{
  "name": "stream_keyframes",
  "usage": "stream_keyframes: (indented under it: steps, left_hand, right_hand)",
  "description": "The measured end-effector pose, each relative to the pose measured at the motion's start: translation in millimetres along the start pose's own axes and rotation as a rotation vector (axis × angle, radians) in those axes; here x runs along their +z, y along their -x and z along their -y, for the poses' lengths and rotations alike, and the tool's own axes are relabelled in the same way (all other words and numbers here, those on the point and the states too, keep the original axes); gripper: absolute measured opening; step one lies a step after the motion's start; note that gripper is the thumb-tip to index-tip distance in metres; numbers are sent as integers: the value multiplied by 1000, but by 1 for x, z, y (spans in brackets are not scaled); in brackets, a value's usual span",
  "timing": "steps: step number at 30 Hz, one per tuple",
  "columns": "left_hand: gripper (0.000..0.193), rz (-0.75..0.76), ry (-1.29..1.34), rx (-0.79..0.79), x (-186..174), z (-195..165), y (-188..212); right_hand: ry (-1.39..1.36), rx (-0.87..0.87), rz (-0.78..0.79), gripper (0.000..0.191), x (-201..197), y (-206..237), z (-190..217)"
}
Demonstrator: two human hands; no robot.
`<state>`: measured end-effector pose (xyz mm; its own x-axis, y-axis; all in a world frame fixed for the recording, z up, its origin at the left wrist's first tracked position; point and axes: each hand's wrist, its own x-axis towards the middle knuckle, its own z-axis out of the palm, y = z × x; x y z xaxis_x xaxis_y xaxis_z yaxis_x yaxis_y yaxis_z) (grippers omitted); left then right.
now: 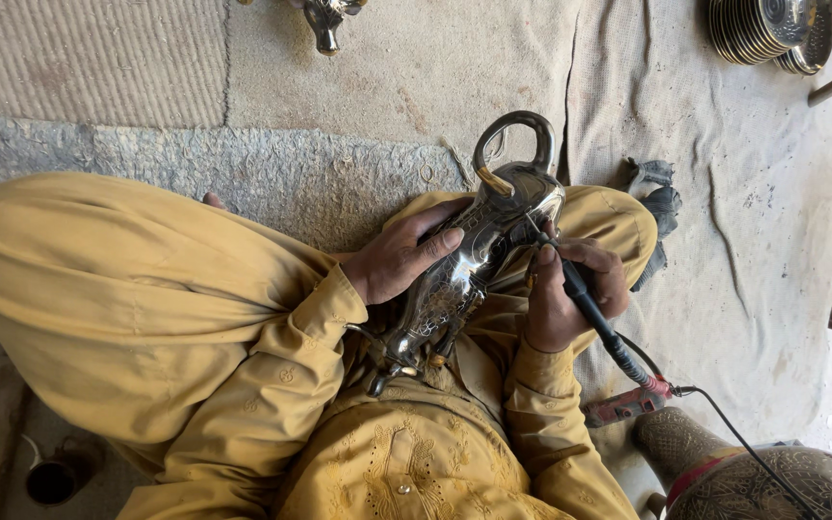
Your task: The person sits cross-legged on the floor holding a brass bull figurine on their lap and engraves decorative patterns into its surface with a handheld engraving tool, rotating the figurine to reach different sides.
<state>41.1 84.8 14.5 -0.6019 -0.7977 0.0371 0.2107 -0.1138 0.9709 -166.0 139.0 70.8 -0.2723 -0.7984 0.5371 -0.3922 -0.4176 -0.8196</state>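
So the person sat cross-legged in mustard-yellow clothes on a grey woven mat (272, 173). Their left hand (399, 258) was wrapped around the side of a shiny engraved silver metal jug with a curved loop handle (474, 255), which lay tilted across their lap. Just right of it, the right hand (570, 294) was closed tight on a slim black pen-shaped engraving tool (585, 303), tip touching the jug's body, its cord trailing off right. A stack of dark metal plates (763, 29) sat top right, well apart
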Motion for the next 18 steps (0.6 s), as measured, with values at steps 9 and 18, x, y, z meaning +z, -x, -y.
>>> stream_keyframes:
  steps: [9, 18]
  left_hand:
    - [71, -10, 18, -9, 0, -2, 1]
    - [72, 17, 54, -55, 0, -1, 0]
  right_hand:
    - [117, -110, 65, 13, -3, 1, -5]
    - [201, -28, 1, 16, 0, 2, 1]
